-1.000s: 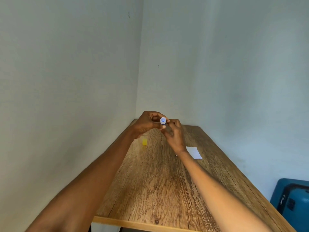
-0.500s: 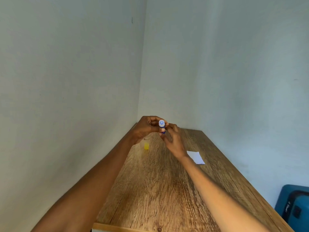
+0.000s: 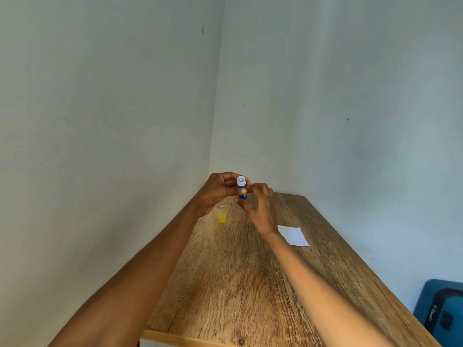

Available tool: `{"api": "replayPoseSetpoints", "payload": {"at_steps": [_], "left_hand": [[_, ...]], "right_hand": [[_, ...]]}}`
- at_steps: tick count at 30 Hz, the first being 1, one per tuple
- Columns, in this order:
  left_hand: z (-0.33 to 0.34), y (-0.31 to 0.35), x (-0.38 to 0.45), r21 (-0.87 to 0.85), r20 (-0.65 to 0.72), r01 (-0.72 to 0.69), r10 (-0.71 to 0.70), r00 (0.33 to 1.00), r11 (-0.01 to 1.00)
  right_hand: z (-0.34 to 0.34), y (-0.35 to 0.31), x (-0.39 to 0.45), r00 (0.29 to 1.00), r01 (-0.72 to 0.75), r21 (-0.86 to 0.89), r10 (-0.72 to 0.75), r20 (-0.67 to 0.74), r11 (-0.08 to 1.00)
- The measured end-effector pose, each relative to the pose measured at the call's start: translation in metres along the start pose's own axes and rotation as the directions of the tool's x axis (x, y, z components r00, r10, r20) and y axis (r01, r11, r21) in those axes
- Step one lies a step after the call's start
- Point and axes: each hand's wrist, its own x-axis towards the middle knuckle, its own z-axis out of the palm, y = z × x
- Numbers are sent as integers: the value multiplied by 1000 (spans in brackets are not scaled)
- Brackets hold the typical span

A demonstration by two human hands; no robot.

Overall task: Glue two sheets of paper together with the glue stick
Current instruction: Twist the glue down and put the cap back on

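Head view: at 12 o'clock over the far end of the long wood-grain table [image 3: 240,284], the left hand [image 3: 218,190] has its fingers curled round the upper part of the small blue plastic glue stick [image 3: 242,187], held upright in the air with its pale round end facing the camera. The right hand [image 3: 259,207] pinches the tube's lower end from the 5 o'clock side, probably to twist it. A small yellow plastic cap [image 3: 222,218] stands on the table at 7 o'clock from the hands. A white sheet of paper [image 3: 293,236] lies flat at 4 o'clock, well apart; whether it is one sheet or two stacked I cannot tell. The step looks like readying the stick; next it must come down to the paper
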Motion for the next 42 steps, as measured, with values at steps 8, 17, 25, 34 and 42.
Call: {"api": "replayPoseSetpoints", "payload": {"at_steps": [8, 17, 25, 34, 42], "left_hand": [[-5, -4, -2, -11, -31, 18, -18, 999, 1000], [-16, -20, -9, 16, -360, 33, -25, 932, 999], [-25, -44, -16, 167, -477, 211, -108, 872, 963], [-31, -66, -12, 193, -464, 244, -131, 876, 950], [-29, -70, -13, 200, -469, 225, -109, 877, 953]], "right_hand": [[9, 2, -4, 996, 23, -109, -32, -81, 994], [32, -3, 1, 928, -199, -53, 205, 311, 979], [63, -2, 6, 798, -143, -386, 337, 499, 911], [68, 7, 18, 818, -90, -410, 303, 490, 908], [42, 0, 29, 832, -547, 526, 358, 423, 651]]}}
